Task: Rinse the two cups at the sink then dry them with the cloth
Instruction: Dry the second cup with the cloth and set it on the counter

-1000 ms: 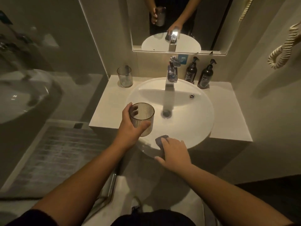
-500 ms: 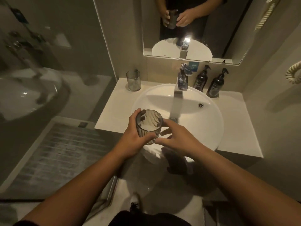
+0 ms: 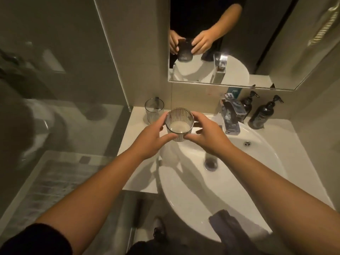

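Note:
A ribbed smoky glass cup (image 3: pixel 179 124) is held upright over the left rim of the white sink (image 3: pixel 261 162). My left hand (image 3: pixel 150 137) grips its left side and my right hand (image 3: pixel 207 133) grips its right side, thumbs near the base. A second ribbed cup (image 3: pixel 153 112) stands on the counter at the back left, just behind the held one. The dark grey cloth (image 3: pixel 224 225) lies draped over the sink's front rim, below my right forearm. The chrome tap (image 3: pixel 231 116) stands right of my hands.
Two dark pump bottles (image 3: pixel 263 113) stand behind the sink at the right. A mirror (image 3: pixel 230 43) hangs above and reflects my hands with the cup. A glass shower screen (image 3: pixel 55 89) stands to the left. The white counter (image 3: pixel 134 153) flanks the basin.
My right hand left the cloth on the sink rim and came up to grip the cup alongside my left hand. Both hands carried the cup back and leftward, near the second cup.

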The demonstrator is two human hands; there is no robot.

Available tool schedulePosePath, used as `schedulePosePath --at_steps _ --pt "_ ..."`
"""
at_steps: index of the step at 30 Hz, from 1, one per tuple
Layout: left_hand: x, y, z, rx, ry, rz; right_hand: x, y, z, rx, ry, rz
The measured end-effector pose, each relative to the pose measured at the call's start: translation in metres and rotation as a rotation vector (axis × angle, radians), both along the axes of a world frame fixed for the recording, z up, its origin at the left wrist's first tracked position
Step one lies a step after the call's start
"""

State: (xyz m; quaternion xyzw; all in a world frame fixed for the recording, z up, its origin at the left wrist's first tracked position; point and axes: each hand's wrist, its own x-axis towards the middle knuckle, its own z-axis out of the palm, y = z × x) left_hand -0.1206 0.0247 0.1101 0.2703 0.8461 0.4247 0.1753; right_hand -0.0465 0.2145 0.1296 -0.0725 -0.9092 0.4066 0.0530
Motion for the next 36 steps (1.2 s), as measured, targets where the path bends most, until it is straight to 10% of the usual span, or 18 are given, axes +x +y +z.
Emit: schedulePosePath --at_steps 36 --pt "-0.166 0.107 -0.136 -0.016 -0.166 0.125 -0.185 0.063 -0.130 0.263 -0.273 -0.204"
